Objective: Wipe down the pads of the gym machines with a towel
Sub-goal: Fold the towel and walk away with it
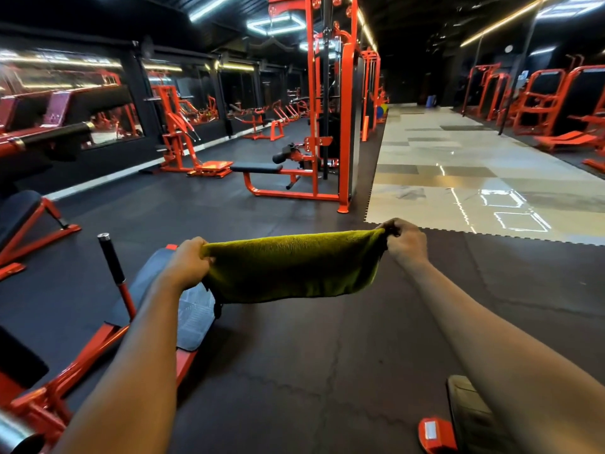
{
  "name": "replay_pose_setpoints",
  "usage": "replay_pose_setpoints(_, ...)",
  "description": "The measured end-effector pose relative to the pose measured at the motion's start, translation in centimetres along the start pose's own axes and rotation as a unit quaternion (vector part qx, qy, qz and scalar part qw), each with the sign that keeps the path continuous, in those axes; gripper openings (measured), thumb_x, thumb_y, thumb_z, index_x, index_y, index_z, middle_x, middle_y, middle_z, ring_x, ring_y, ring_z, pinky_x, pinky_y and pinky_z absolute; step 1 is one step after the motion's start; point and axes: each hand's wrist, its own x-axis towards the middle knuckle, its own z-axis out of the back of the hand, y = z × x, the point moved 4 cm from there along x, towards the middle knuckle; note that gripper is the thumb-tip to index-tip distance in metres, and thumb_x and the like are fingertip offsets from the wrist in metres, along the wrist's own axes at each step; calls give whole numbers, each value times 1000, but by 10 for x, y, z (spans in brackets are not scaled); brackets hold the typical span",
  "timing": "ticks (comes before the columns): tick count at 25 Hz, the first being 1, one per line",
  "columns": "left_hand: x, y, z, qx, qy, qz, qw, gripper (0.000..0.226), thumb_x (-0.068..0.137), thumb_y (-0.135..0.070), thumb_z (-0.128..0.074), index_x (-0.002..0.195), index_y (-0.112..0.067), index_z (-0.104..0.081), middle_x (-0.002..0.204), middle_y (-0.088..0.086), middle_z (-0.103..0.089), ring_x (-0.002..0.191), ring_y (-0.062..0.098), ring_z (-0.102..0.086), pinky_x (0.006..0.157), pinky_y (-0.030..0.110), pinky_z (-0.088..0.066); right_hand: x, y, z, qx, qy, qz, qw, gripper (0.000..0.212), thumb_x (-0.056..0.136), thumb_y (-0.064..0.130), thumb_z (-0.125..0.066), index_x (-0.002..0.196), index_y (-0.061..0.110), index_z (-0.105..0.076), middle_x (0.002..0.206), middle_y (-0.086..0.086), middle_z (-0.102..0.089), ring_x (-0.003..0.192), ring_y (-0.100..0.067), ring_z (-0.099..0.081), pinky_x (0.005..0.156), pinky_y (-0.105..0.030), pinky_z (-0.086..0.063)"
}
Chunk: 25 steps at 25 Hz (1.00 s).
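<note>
A yellow-green towel (pixel 291 267) hangs stretched in the air between my two hands, above the dark rubber floor. My left hand (pixel 188 263) is shut on its left end and my right hand (pixel 406 242) is shut on its right end. Below my left hand lies a red machine with a black pad (pixel 154 273) and a grey footplate (pixel 196 316). Further off stands a red cable machine with a black seat pad (pixel 257 167). At the far left, another black pad (pixel 18 213) rests on a red frame.
A black-gripped post (pixel 111 257) rises from the near machine. A red foot and dark plate (pixel 458 421) sit at the bottom right. Shiny light tiles (pixel 458 178) run ahead on the right. Red machines line both walls.
</note>
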Motion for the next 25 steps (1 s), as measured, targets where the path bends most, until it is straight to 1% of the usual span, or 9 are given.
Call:
replay_pose_setpoints(2, 1, -1, -1, -10, -20, 0, 1000, 9, 92, -3, -63, 97, -3, -55, 93, 18, -61, 78, 24, -53, 57, 31, -38, 1, -1, 4, 22, 13, -10, 1000, 38, 82, -3, -55, 83, 31, -72, 87, 0, -73, 87, -18, -66, 87, -24, -53)
replay_pose_setpoints(6, 1, -3, -8, -17, -7, 14, 1000, 11, 93, -5, -58, 100, -7, -50, 92, 18, -60, 77, 24, -52, 59, 34, -40, 7, -13, -4, 139, 25, -145, 979, 19, 67, 13, -61, 63, 22, -77, 75, 1, -75, 87, -21, -72, 87, -38, -60)
replay_pose_setpoints(8, -1, -10, -12, -26, -9, 13, 1000, 14, 94, -5, -54, 106, -6, -46, 91, 16, -58, 74, 21, -49, 57, 33, -38, 9, -13, -14, 144, 69, -175, 971, 12, 60, 27, -67, 60, 17, -75, 73, 1, -74, 86, -22, -70, 82, -37, -59)
replay_pose_setpoints(10, -2, -14, -16, -46, -6, 33, 998, 17, 96, -7, -51, 110, -6, -43, 88, 11, -52, 71, 16, -45, 55, 31, -33, 2, -10, -20, 107, 105, -158, 976, 3, 68, 20, -72, 67, 17, -72, 81, -1, -71, 84, -20, -65, 70, -30, -52)
replay_pose_setpoints(13, -1, -13, -17, -149, -1, 64, 987, 20, 94, -18, -54, 106, -11, -40, 83, 8, -44, 73, 21, -42, 58, 34, -31, -1, -18, -21, 79, 58, -128, 987, 23, 78, -2, -65, 81, 19, -74, 89, -5, -71, 79, -19, -62, 59, -26, -47)
replay_pose_setpoints(16, -3, -12, -15, -239, 4, 55, 970, 22, 88, -29, -53, 94, -15, -37, 82, 6, -37, 77, 23, -38, 63, 36, -31, 4, -22, -17, 83, -21, -117, 989, 32, 77, -10, -58, 79, 15, -79, 84, -4, -73, 87, -19, -67, 76, -28, -56)
replay_pose_setpoints(18, -6, -13, -22, -197, 14, 39, 980, 15, 101, -19, -49, 98, -12, -36, 82, 7, -39, 72, 19, -39, 60, 33, -31, 4, -22, -16, 101, -63, -141, 983, 32, 78, -8, -55, 81, 14, -79, 82, -3, -71, 89, -22, -68, 82, -31, -57)
replay_pose_setpoints(21, -12, -20, -26, -85, -116, -43, 989, 12, 99, -12, -56, 102, -9, -45, 79, 7, -52, 68, 20, -48, 56, 33, -33, 0, -22, -18, 121, -107, -152, 975, 29, 81, -5, -53, 87, 13, -74, 87, -5, -67, 88, -25, -65, 87, -38, -58)
replay_pose_setpoints(25, -19, -15, -32, -126, -303, -84, 941, 10, 97, -13, -60, 103, -8, -53, 87, 16, -62, 76, 35, -60, 63, 36, -40, -4, -20, -18, 111, -150, -105, 977, 32, 83, -7, -48, 91, 16, -70, 97, -7, -70, 95, -26, -63, 89, -35, -55)
